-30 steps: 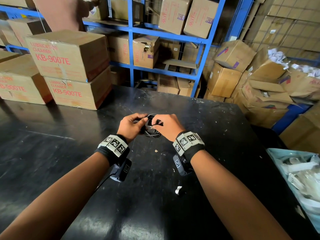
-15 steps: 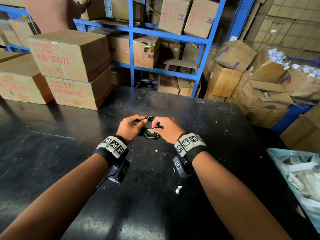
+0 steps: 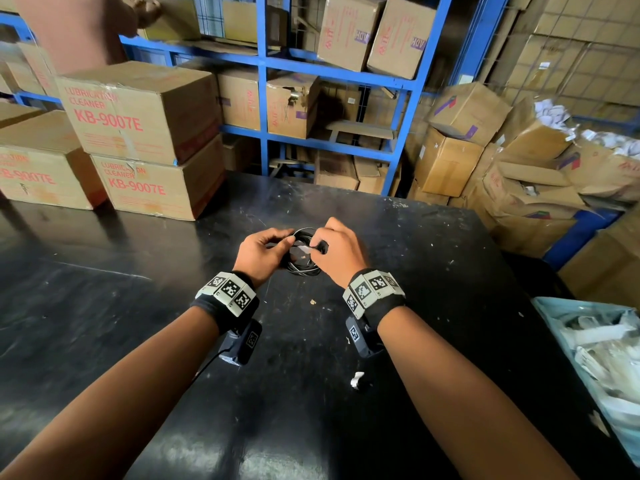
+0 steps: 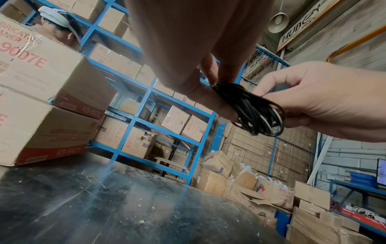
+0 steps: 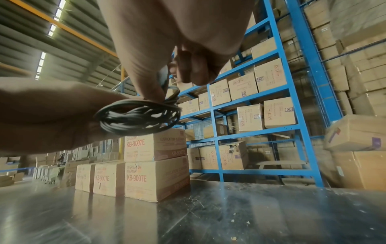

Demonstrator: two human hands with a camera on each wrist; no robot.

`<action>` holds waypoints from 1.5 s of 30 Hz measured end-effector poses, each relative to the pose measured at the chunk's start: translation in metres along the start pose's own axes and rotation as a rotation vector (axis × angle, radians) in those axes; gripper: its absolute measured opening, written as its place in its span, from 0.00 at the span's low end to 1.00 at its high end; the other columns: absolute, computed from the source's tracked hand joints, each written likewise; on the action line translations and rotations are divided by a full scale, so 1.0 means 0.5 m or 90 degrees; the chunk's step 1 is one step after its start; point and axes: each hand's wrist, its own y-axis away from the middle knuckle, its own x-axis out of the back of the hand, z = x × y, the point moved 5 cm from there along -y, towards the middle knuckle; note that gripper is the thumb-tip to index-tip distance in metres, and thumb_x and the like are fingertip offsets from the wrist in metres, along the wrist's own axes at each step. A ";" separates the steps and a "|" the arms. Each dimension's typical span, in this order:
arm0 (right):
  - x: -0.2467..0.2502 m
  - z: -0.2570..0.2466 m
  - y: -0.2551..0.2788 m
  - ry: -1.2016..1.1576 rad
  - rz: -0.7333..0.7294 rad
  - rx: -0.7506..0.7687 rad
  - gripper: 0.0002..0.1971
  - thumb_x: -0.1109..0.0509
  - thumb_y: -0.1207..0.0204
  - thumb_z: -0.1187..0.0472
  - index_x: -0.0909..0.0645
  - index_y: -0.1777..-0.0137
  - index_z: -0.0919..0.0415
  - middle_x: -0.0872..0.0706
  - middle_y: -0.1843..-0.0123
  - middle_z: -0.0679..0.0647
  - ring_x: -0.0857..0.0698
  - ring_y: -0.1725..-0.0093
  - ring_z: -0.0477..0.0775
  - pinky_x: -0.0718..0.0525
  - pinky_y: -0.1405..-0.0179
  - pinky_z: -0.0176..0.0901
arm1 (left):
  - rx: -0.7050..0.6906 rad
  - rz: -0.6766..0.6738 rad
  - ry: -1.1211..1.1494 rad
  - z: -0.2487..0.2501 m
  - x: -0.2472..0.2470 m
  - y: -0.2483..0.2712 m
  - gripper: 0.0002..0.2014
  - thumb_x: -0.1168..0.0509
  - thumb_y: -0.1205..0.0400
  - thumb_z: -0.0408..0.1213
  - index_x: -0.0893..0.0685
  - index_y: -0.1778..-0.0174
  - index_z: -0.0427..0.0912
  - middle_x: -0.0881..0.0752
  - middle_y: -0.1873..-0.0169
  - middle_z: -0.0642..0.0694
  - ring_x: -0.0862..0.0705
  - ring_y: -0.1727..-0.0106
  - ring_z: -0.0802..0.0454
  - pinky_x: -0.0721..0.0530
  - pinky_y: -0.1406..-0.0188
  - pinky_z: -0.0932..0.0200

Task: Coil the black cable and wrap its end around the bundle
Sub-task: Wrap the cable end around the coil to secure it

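Observation:
A small coil of black cable [image 3: 302,261] hangs between both hands, just above the black table [image 3: 138,306]. My left hand [image 3: 266,249] pinches one side of the bundle [image 4: 248,112] between thumb and fingers. My right hand [image 3: 337,252] grips the other side, its fingertips holding the cable's end against the loops [image 5: 144,115]. The plug at the cable's end is mostly hidden inside the right hand's fingers [image 5: 194,69].
Stacked cardboard boxes [image 3: 145,140] stand at the table's back left. Blue shelving [image 3: 266,98] full of boxes rises behind. A blue bin with white items [image 3: 595,358] sits at the right edge. Small white scraps [image 3: 356,379] lie on the tabletop. Another person [image 4: 60,28] is behind the boxes.
Both hands have stayed together on the coil with only small finger shifts; the right hand's fingers have worked a little further round the bundle.

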 end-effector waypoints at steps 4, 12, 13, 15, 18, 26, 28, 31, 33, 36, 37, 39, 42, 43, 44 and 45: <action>-0.002 -0.006 0.000 0.015 -0.037 0.022 0.01 0.27 0.33 0.65 0.16 0.63 0.61 0.20 0.58 0.57 0.19 0.63 0.63 0.20 0.66 0.54 | 0.010 -0.006 0.003 -0.003 -0.004 0.005 0.09 0.34 0.22 0.30 0.15 0.47 0.35 0.14 0.67 0.44 0.13 0.73 0.55 0.14 0.73 0.62; -0.015 0.000 0.005 0.105 -0.068 -0.021 0.02 0.30 0.29 0.60 0.18 0.60 0.58 0.20 0.54 0.55 0.20 0.61 0.62 0.30 0.67 0.43 | 0.009 -0.027 0.011 -0.009 -0.013 0.011 0.09 0.35 0.21 0.29 0.16 0.46 0.35 0.13 0.64 0.44 0.13 0.72 0.57 0.14 0.71 0.63; -0.016 -0.001 0.005 0.101 -0.067 -0.022 0.02 0.30 0.29 0.61 0.18 0.60 0.58 0.20 0.54 0.55 0.19 0.61 0.62 0.30 0.66 0.43 | 0.012 -0.025 0.014 -0.010 -0.013 0.011 0.10 0.35 0.21 0.29 0.16 0.45 0.34 0.13 0.64 0.44 0.13 0.72 0.57 0.14 0.71 0.62; -0.019 -0.001 0.007 0.094 -0.072 -0.022 0.02 0.31 0.30 0.61 0.18 0.59 0.58 0.18 0.54 0.56 0.18 0.59 0.64 0.29 0.66 0.44 | 0.027 -0.029 0.019 -0.013 -0.014 0.011 0.12 0.35 0.20 0.30 0.16 0.42 0.35 0.14 0.64 0.45 0.13 0.72 0.58 0.14 0.70 0.62; -0.018 0.000 0.010 0.090 -0.067 -0.020 0.03 0.31 0.30 0.61 0.18 0.58 0.57 0.15 0.54 0.56 0.17 0.57 0.64 0.25 0.65 0.45 | 0.038 -0.044 0.027 -0.014 -0.018 0.013 0.12 0.37 0.20 0.29 0.17 0.41 0.37 0.14 0.68 0.50 0.15 0.72 0.60 0.14 0.69 0.64; -0.013 0.004 0.026 0.102 -0.044 -0.007 0.04 0.31 0.30 0.59 0.18 0.55 0.55 0.11 0.57 0.55 0.16 0.58 0.65 0.24 0.65 0.44 | 0.027 -0.081 -0.027 -0.027 -0.015 0.013 0.10 0.36 0.19 0.32 0.15 0.49 0.51 0.14 0.63 0.43 0.13 0.69 0.57 0.12 0.62 0.60; -0.016 0.001 0.028 0.118 -0.053 0.001 0.05 0.32 0.29 0.58 0.19 0.54 0.56 0.11 0.58 0.58 0.16 0.59 0.67 0.23 0.65 0.46 | 0.038 -0.074 -0.051 -0.035 -0.015 0.011 0.09 0.36 0.19 0.34 0.14 0.49 0.51 0.13 0.63 0.43 0.12 0.68 0.55 0.11 0.59 0.57; -0.023 -0.003 0.031 0.152 -0.087 0.020 0.06 0.34 0.27 0.58 0.21 0.52 0.58 0.11 0.56 0.59 0.15 0.57 0.68 0.21 0.62 0.49 | 0.049 -0.076 -0.080 -0.040 -0.018 0.012 0.11 0.36 0.19 0.34 0.14 0.43 0.43 0.13 0.64 0.47 0.12 0.68 0.58 0.13 0.63 0.64; -0.025 -0.003 0.031 0.157 -0.091 0.023 0.07 0.34 0.27 0.58 0.19 0.51 0.58 0.11 0.55 0.58 0.15 0.54 0.67 0.20 0.60 0.49 | 0.045 -0.086 -0.085 -0.038 -0.020 0.013 0.12 0.36 0.19 0.33 0.15 0.42 0.40 0.12 0.62 0.46 0.12 0.68 0.60 0.15 0.65 0.67; -0.025 0.000 0.031 0.147 -0.080 0.019 0.07 0.33 0.27 0.58 0.15 0.52 0.54 0.10 0.53 0.55 0.14 0.53 0.65 0.19 0.60 0.48 | 0.042 -0.097 -0.079 -0.033 -0.021 0.017 0.12 0.37 0.19 0.32 0.15 0.42 0.39 0.11 0.64 0.48 0.12 0.69 0.60 0.15 0.67 0.69; -0.026 0.001 0.031 0.147 -0.074 0.019 0.07 0.33 0.27 0.57 0.14 0.53 0.52 0.10 0.53 0.54 0.14 0.53 0.64 0.18 0.60 0.48 | 0.040 -0.099 -0.080 -0.032 -0.021 0.018 0.11 0.37 0.19 0.32 0.15 0.42 0.40 0.11 0.68 0.50 0.12 0.70 0.60 0.16 0.68 0.69; -0.028 0.001 0.030 0.148 -0.071 0.029 0.08 0.32 0.26 0.56 0.12 0.53 0.51 0.10 0.53 0.53 0.14 0.53 0.63 0.18 0.60 0.48 | 0.039 -0.105 -0.083 -0.030 -0.020 0.021 0.11 0.38 0.19 0.32 0.15 0.43 0.42 0.12 0.75 0.54 0.13 0.71 0.60 0.17 0.70 0.69; -0.031 0.000 0.030 0.100 -0.086 0.045 0.07 0.30 0.27 0.57 0.11 0.54 0.53 0.10 0.55 0.55 0.14 0.54 0.63 0.17 0.61 0.49 | 0.042 -0.105 -0.076 -0.034 -0.017 0.020 0.11 0.38 0.18 0.32 0.14 0.44 0.42 0.11 0.73 0.52 0.12 0.71 0.58 0.16 0.70 0.68; -0.031 0.001 0.030 0.076 -0.092 0.043 0.07 0.30 0.28 0.58 0.11 0.54 0.54 0.11 0.56 0.56 0.14 0.56 0.62 0.17 0.61 0.49 | 0.038 -0.098 -0.078 -0.035 -0.015 0.019 0.10 0.37 0.19 0.32 0.14 0.44 0.42 0.11 0.73 0.52 0.12 0.71 0.58 0.16 0.70 0.68; -0.031 0.004 0.031 0.045 -0.093 0.037 0.07 0.30 0.28 0.59 0.11 0.55 0.54 0.11 0.57 0.56 0.14 0.58 0.62 0.16 0.61 0.50 | 0.034 -0.089 -0.077 -0.037 -0.013 0.017 0.11 0.37 0.19 0.32 0.14 0.44 0.41 0.11 0.71 0.51 0.12 0.71 0.58 0.16 0.69 0.67; -0.029 0.009 0.031 0.007 -0.087 0.026 0.07 0.31 0.29 0.60 0.12 0.55 0.55 0.11 0.59 0.57 0.15 0.59 0.62 0.16 0.61 0.51 | 0.031 -0.083 -0.069 -0.039 -0.011 0.016 0.10 0.37 0.19 0.32 0.14 0.44 0.41 0.11 0.68 0.50 0.12 0.71 0.57 0.14 0.68 0.66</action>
